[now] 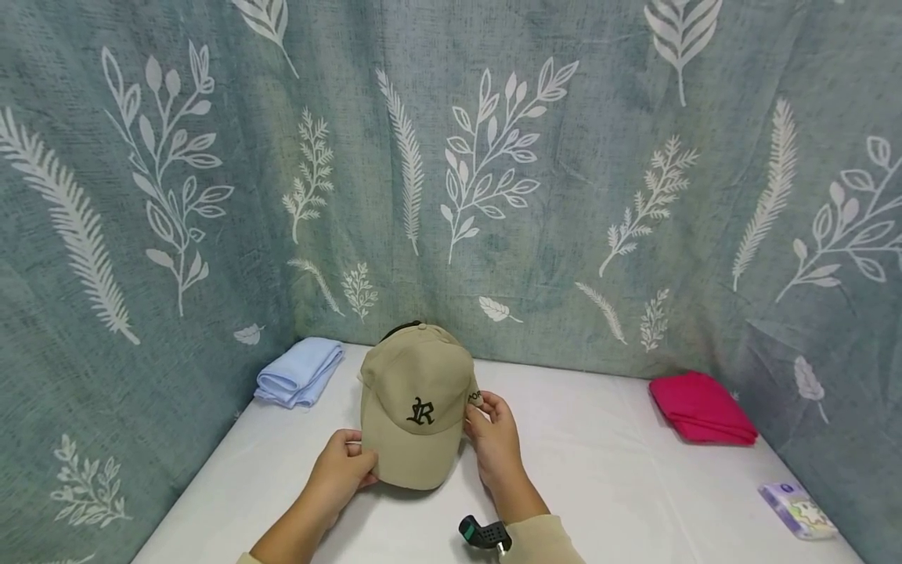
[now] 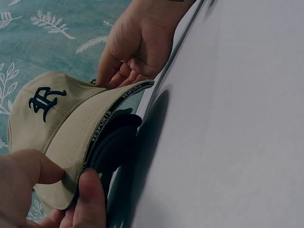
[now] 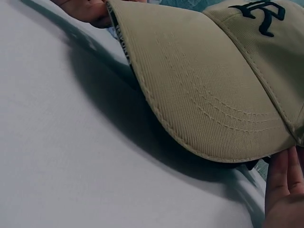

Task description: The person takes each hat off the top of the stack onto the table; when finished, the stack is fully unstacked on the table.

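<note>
A beige baseball cap (image 1: 419, 376) with a dark embroidered emblem is at mid-table, brim towards me. My left hand (image 1: 338, 474) pinches the brim's left edge, thumb on top and fingers beneath, as the left wrist view shows. At the cap's right side, where brim meets crown, my right hand (image 1: 496, 439) grips it between thumb and fingers. Under the brim, a dark rounded object (image 2: 116, 145) shows in the left wrist view; its kind is hidden by the cap. Part of a black band (image 1: 400, 330) peeks out behind the crown.
Folded light blue cloth (image 1: 299, 372) lies at the back left of the white table (image 1: 578, 470). Folded red cloth (image 1: 701, 407) sits at the right, with a small purple-and-white packet (image 1: 799, 511) nearer me. Patterned green-blue curtains (image 1: 528, 298) enclose the back and sides.
</note>
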A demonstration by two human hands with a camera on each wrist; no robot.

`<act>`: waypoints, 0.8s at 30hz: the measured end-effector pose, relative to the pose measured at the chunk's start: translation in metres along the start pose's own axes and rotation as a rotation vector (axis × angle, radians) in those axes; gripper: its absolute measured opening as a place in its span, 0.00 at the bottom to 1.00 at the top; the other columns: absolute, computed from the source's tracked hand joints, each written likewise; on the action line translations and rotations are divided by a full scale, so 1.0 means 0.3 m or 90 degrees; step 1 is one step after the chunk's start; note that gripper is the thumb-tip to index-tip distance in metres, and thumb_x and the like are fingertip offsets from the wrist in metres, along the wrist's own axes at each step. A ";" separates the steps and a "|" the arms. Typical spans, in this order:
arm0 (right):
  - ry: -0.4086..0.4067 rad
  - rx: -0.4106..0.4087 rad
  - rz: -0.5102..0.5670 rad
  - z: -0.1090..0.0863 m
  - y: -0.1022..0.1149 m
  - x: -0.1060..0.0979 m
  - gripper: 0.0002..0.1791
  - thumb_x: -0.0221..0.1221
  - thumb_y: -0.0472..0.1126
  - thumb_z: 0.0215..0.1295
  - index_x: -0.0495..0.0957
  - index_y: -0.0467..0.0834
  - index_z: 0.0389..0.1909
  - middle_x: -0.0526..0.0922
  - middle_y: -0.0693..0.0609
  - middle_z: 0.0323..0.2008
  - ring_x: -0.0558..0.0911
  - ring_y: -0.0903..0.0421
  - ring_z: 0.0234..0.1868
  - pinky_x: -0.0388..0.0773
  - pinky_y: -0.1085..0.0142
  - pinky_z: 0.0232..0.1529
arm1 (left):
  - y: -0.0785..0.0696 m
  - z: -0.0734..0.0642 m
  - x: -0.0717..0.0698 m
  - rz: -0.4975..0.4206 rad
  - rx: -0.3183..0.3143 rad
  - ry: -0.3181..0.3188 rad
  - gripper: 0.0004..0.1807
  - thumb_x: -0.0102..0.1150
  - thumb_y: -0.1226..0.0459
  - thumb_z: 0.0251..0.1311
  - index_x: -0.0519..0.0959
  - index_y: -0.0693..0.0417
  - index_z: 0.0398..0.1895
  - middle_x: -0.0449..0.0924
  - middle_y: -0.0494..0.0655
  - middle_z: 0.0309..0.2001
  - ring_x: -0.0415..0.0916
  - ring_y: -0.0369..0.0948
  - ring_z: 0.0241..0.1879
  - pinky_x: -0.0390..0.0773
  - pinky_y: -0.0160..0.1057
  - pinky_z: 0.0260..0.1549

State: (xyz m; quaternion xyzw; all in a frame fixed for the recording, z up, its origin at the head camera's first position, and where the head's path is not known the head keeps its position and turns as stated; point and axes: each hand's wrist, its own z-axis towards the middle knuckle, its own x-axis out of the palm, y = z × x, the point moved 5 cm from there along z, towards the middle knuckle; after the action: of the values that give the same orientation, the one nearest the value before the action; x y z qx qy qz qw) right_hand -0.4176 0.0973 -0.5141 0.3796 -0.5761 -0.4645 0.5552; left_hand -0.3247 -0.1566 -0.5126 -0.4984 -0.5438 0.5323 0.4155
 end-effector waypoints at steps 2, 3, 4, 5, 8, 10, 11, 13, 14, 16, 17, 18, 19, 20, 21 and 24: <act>0.005 -0.001 0.005 -0.002 0.000 -0.007 0.19 0.61 0.31 0.73 0.71 0.37 0.62 0.75 0.47 0.49 0.82 0.58 0.46 0.84 0.69 0.43 | -0.009 -0.011 0.002 -0.001 0.004 0.002 0.29 0.60 0.72 0.62 0.65 0.70 0.65 0.78 0.57 0.43 0.81 0.43 0.34 0.88 0.39 0.33; 0.008 -0.004 0.007 -0.003 0.002 -0.010 0.19 0.61 0.31 0.73 0.71 0.37 0.62 0.75 0.47 0.49 0.82 0.57 0.46 0.84 0.68 0.43 | -0.013 -0.015 0.003 -0.002 0.008 0.003 0.29 0.60 0.72 0.62 0.65 0.70 0.65 0.77 0.57 0.43 0.81 0.43 0.34 0.88 0.39 0.33; 0.011 -0.005 0.009 -0.004 0.004 -0.013 0.19 0.61 0.31 0.73 0.71 0.38 0.62 0.75 0.47 0.49 0.82 0.57 0.47 0.84 0.68 0.43 | -0.017 -0.018 0.005 -0.005 0.010 0.003 0.29 0.61 0.73 0.62 0.65 0.70 0.65 0.76 0.56 0.43 0.80 0.43 0.34 0.88 0.40 0.33; 0.013 -0.005 0.012 -0.005 0.006 -0.017 0.19 0.61 0.31 0.73 0.72 0.38 0.62 0.75 0.47 0.49 0.82 0.57 0.47 0.85 0.68 0.44 | -0.021 -0.022 0.007 -0.008 0.013 0.003 0.29 0.61 0.73 0.62 0.65 0.70 0.65 0.75 0.56 0.42 0.80 0.43 0.34 0.88 0.40 0.33; 0.018 -0.004 0.016 -0.007 0.012 -0.031 0.19 0.61 0.31 0.74 0.72 0.39 0.62 0.75 0.48 0.50 0.82 0.56 0.49 0.85 0.67 0.46 | -0.027 -0.029 0.016 -0.015 0.019 0.007 0.29 0.62 0.72 0.62 0.65 0.70 0.65 0.72 0.55 0.43 0.79 0.44 0.35 0.88 0.41 0.34; 0.022 0.003 0.019 -0.009 0.018 -0.047 0.19 0.61 0.32 0.74 0.72 0.40 0.63 0.76 0.49 0.51 0.82 0.56 0.50 0.85 0.66 0.47 | -0.028 -0.034 0.024 -0.014 0.019 0.011 0.29 0.63 0.71 0.63 0.65 0.69 0.66 0.71 0.53 0.43 0.78 0.44 0.36 0.88 0.41 0.35; 0.023 0.007 0.019 -0.010 0.021 -0.057 0.19 0.60 0.33 0.75 0.72 0.41 0.63 0.76 0.49 0.51 0.82 0.56 0.50 0.85 0.66 0.48 | -0.029 -0.036 0.029 -0.011 0.019 0.015 0.30 0.63 0.70 0.64 0.65 0.69 0.67 0.71 0.53 0.43 0.78 0.44 0.36 0.88 0.41 0.35; 0.026 0.011 0.021 -0.013 0.030 -0.074 0.19 0.59 0.33 0.76 0.71 0.41 0.64 0.76 0.49 0.52 0.83 0.57 0.50 0.84 0.66 0.48 | -0.029 -0.042 0.041 -0.005 0.014 0.025 0.30 0.63 0.69 0.66 0.65 0.68 0.68 0.69 0.52 0.43 0.78 0.44 0.37 0.88 0.41 0.36; 0.026 0.013 0.023 -0.016 0.034 -0.083 0.19 0.59 0.34 0.76 0.71 0.41 0.64 0.77 0.50 0.52 0.83 0.57 0.50 0.84 0.67 0.48 | -0.028 -0.046 0.047 -0.005 0.010 0.031 0.30 0.63 0.69 0.66 0.65 0.68 0.68 0.69 0.52 0.43 0.78 0.44 0.37 0.88 0.40 0.37; 0.024 0.013 0.029 -0.020 0.047 -0.097 0.18 0.58 0.34 0.77 0.71 0.41 0.64 0.77 0.51 0.52 0.83 0.57 0.50 0.84 0.67 0.48 | -0.029 -0.053 0.060 -0.006 0.004 0.045 0.31 0.64 0.68 0.67 0.64 0.67 0.69 0.69 0.51 0.43 0.78 0.44 0.37 0.88 0.40 0.38; 0.021 0.010 0.032 -0.023 0.054 -0.103 0.18 0.58 0.34 0.77 0.71 0.41 0.64 0.78 0.51 0.52 0.83 0.57 0.50 0.83 0.67 0.47 | -0.029 -0.055 0.068 -0.009 0.002 0.052 0.31 0.64 0.68 0.67 0.63 0.68 0.69 0.69 0.51 0.44 0.78 0.44 0.37 0.88 0.40 0.38; 0.019 0.007 0.034 -0.024 0.061 -0.109 0.18 0.58 0.34 0.77 0.71 0.41 0.63 0.78 0.52 0.52 0.82 0.58 0.49 0.83 0.67 0.47 | -0.028 -0.058 0.076 -0.013 0.002 0.058 0.31 0.64 0.68 0.68 0.63 0.68 0.69 0.69 0.51 0.43 0.78 0.44 0.37 0.88 0.40 0.38; 0.015 0.005 0.037 -0.026 0.067 -0.116 0.17 0.59 0.35 0.77 0.72 0.41 0.63 0.79 0.52 0.51 0.82 0.58 0.49 0.83 0.67 0.46 | -0.029 -0.061 0.084 -0.019 0.003 0.064 0.31 0.64 0.68 0.68 0.63 0.69 0.69 0.70 0.52 0.44 0.78 0.44 0.37 0.88 0.40 0.38; 0.014 0.004 0.035 -0.028 0.072 -0.122 0.17 0.59 0.35 0.77 0.72 0.41 0.63 0.79 0.52 0.51 0.82 0.58 0.48 0.83 0.67 0.46 | -0.030 -0.064 0.091 -0.021 0.003 0.068 0.31 0.64 0.67 0.68 0.63 0.69 0.69 0.70 0.52 0.44 0.78 0.44 0.37 0.87 0.39 0.38; 0.011 0.004 0.033 -0.029 0.076 -0.129 0.17 0.59 0.35 0.77 0.72 0.41 0.63 0.79 0.53 0.51 0.82 0.58 0.48 0.83 0.68 0.46 | -0.030 -0.067 0.100 -0.025 0.004 0.072 0.31 0.64 0.67 0.68 0.63 0.69 0.69 0.71 0.52 0.44 0.78 0.44 0.37 0.87 0.39 0.37; 0.009 0.005 0.025 -0.032 0.090 -0.154 0.17 0.58 0.35 0.77 0.71 0.41 0.63 0.79 0.53 0.51 0.82 0.59 0.47 0.83 0.68 0.45 | -0.033 -0.074 0.129 -0.034 0.008 0.083 0.30 0.63 0.68 0.68 0.63 0.70 0.68 0.73 0.53 0.43 0.79 0.43 0.37 0.87 0.38 0.37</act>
State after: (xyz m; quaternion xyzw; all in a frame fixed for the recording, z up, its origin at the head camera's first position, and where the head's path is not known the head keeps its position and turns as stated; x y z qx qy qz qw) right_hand -0.4016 0.1478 -0.5019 0.3736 -0.5812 -0.4485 0.5670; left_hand -0.3101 -0.1143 -0.5039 -0.5147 -0.5256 0.4907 0.4669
